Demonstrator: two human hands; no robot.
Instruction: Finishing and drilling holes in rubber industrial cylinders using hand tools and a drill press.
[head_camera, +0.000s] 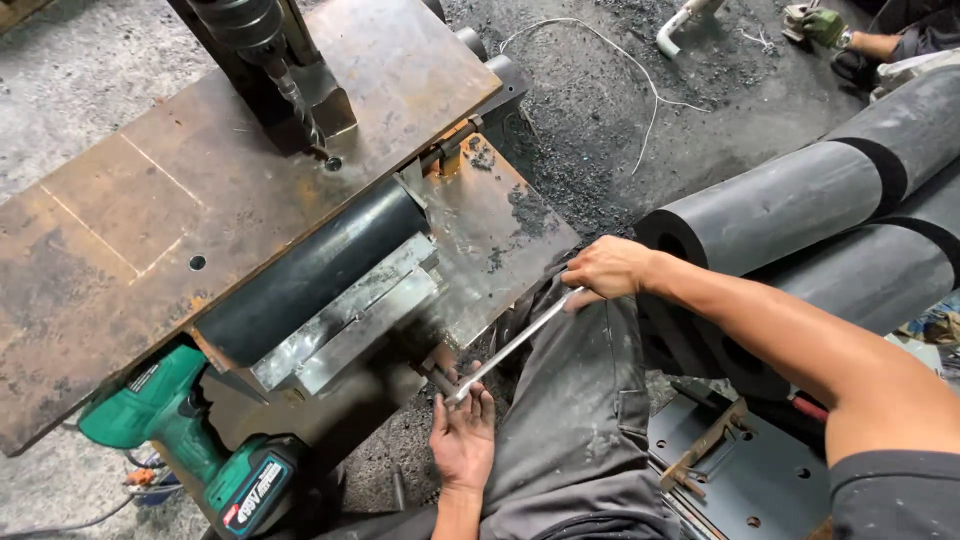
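1. The right hand (608, 268) is closing its fingers around the upper end of a long silver wrench (512, 346), gripping it firmly just off the lower right corner of the rusty steel table (150, 220)
2. The wrench is running on a slant from that hand down and to the left, its lower end sitting at a small fitting under the table's edge, just above the person's grey-trousered lap
3. The left hand (462, 432) is lying palm up and loosely spread beneath the wrench's lower end, its fingertips touching the tool and the fitting; whether it is actually pinching anything I cannot tell
4. A black cylinder (305, 275) is lying across the table beside angled grey metal plates (345, 325), close to the upper left of the wrench
5. A drill bit (300, 110) is pointing down at a hole in the table top, well apart from both hands
6. A green cordless drill (185, 440) is resting on the floor under the table's left side
7. Large black tubes (800, 200) are lying stacked to the right, behind the right forearm
8. Another person's gloved hand (822, 26) is showing at the top right corner, far from the work
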